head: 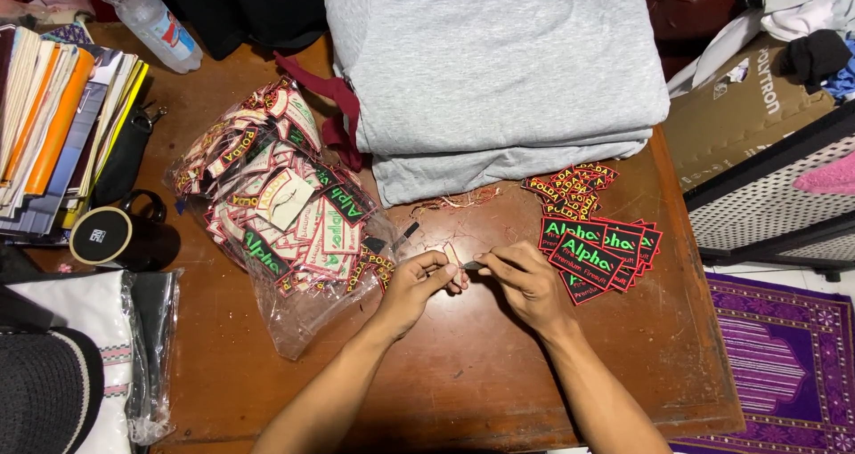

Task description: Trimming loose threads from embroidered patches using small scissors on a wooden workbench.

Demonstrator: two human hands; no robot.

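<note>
At frame centre, left hand (pixel 417 287) pinches a small embroidered patch (pixel 452 255); right hand (pixel 527 280) grips a half-hidden metal tool (pixel 472 265).

left hand (pixel 417 287): being held curled, fingertips being pinched together | right hand (pixel 527 280): being held knuckles-up, fingertips being pinched toward the left | forearms: being angled inward, hands nearly being touched at the fingertips

the patches (pixel 595 254) at 3 o'clock are black with neon green lettering and red borders. the folded shirts (pixel 499 71) at 12 are plain light grey, the surface (pixel 463 374) is reddish brown wood, and the rug (pixel 784 365) at 4 is purple with stripes.
</note>
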